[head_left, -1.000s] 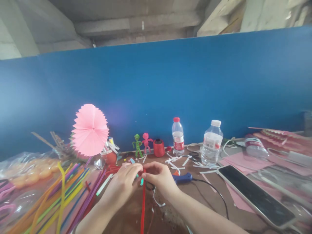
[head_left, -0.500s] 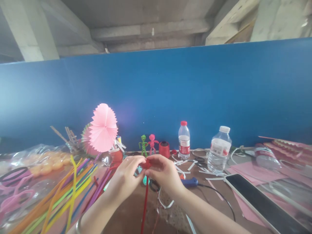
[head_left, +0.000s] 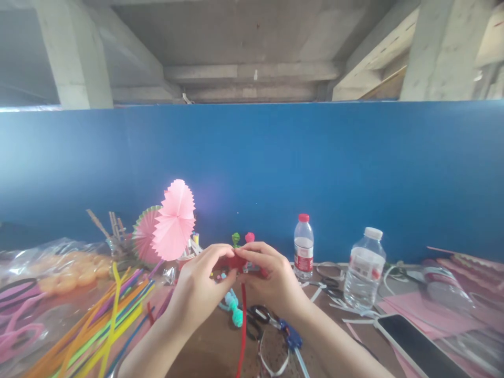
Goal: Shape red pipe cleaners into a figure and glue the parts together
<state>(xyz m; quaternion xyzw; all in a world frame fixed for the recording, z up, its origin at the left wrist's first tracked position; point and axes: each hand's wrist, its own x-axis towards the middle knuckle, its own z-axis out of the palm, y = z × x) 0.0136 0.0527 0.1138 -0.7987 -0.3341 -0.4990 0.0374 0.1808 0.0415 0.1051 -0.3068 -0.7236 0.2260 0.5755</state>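
One red strip [head_left: 242,338]: runs from just under the fingers, at the centre of the lower half, down to the bottom edge of the frame.
Red piece [head_left: 237,262]: between the fingertips of both hands, below the centre of the frame; fingers hide whether it joins the strip.
Left hand [head_left: 200,281]: left of bottom centre, thumb and fingers pinched on the red piece.
Right hand [head_left: 273,278]: right of bottom centre, fingers curled and tips closed on the same piece.
Teal figure [head_left: 236,314]: lies at lower centre, just left of the strip.
Black scissors [head_left: 260,315]: just right of the strip, partly behind the right hand.
Blue tool [head_left: 292,336]: lower right of centre, under the right forearm.
Green figure [head_left: 235,239] and pink figure [head_left: 250,238]: only their tops show above the fingertips.
Pink paper fan [head_left: 174,223]: stands left of centre.
Coloured strips [head_left: 112,325]: fanned out at lower left.
Pink scissors [head_left: 23,331]: at the lower left edge.
Red-capped bottle [head_left: 303,252]: upright, right of centre.
White-capped bottle [head_left: 364,273]: upright, farther right.
Phone [head_left: 417,346]: lower right, partly over pink paper [head_left: 417,315].
Blue partition [head_left: 252,157]: spans the middle.
Concrete ceiling [head_left: 252,31]: along the top.
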